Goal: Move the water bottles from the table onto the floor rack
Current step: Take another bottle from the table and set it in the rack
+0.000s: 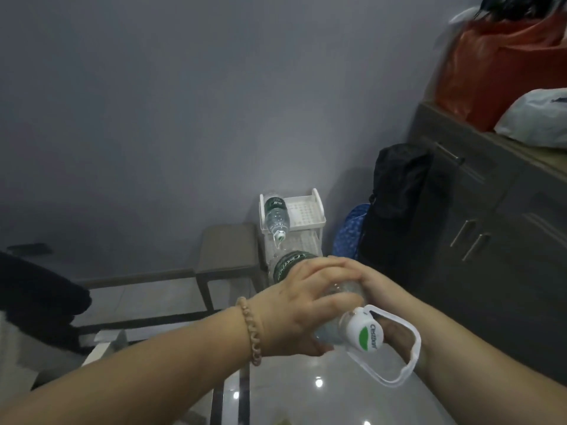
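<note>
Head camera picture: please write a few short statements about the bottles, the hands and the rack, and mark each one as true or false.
1. The left hand and the right hand both hold the large water bottle. True.
2. The white floor rack holds nothing. False: a small water bottle lies on its top tier.
3. The large water bottle has a blue cap. False: the cap is white with a green mark.
4. A beaded bracelet is on the left wrist. True.
</note>
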A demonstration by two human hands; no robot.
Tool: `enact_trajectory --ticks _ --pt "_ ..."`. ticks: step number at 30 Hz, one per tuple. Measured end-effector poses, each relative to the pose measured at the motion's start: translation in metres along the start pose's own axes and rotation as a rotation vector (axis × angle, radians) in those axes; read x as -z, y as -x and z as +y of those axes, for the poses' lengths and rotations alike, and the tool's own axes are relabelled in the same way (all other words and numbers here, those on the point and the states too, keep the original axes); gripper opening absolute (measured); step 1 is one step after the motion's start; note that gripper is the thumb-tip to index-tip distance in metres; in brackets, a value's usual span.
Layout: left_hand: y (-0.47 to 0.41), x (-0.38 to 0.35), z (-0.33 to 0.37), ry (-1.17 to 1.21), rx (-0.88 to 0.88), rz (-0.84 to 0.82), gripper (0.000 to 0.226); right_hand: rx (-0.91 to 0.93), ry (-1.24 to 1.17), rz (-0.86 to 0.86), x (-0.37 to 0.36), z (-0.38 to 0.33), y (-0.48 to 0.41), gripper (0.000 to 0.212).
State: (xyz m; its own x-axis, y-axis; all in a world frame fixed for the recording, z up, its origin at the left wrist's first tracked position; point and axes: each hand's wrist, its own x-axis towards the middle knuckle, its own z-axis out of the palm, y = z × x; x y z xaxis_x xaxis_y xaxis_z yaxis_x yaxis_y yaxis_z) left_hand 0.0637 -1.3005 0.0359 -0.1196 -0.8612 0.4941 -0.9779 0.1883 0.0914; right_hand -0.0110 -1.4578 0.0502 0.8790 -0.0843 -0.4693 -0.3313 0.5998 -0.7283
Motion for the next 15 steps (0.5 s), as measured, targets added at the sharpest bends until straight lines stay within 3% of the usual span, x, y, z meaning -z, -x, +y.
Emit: enact_trajectory --ticks 7,9,12,15 --pt "-0.05 -0.034 -0.141 -0.025 0.178 -0.08 0.084 0.148 0.228 0.088 0.049 -0.064 -0.133 0.023" --pt "-0.059 -0.045 -0.173 0.105 0.397 -0.077 0.099 0.141 0.144 0.071 0.054 -0.078 -0.164 0.028" --pt "-0.076 -0.071 -0.218 0.302 0.781 -0.154 0.131 0.134 -0.02 0.15 0.068 -0.099 -0.222 0.065" --pt "-0.091 -0.09 -0.273 0.548 0.996 -0.315 0.139 0.2 -0.057 0.277 0.084 -0.116 -0.277 0.066"
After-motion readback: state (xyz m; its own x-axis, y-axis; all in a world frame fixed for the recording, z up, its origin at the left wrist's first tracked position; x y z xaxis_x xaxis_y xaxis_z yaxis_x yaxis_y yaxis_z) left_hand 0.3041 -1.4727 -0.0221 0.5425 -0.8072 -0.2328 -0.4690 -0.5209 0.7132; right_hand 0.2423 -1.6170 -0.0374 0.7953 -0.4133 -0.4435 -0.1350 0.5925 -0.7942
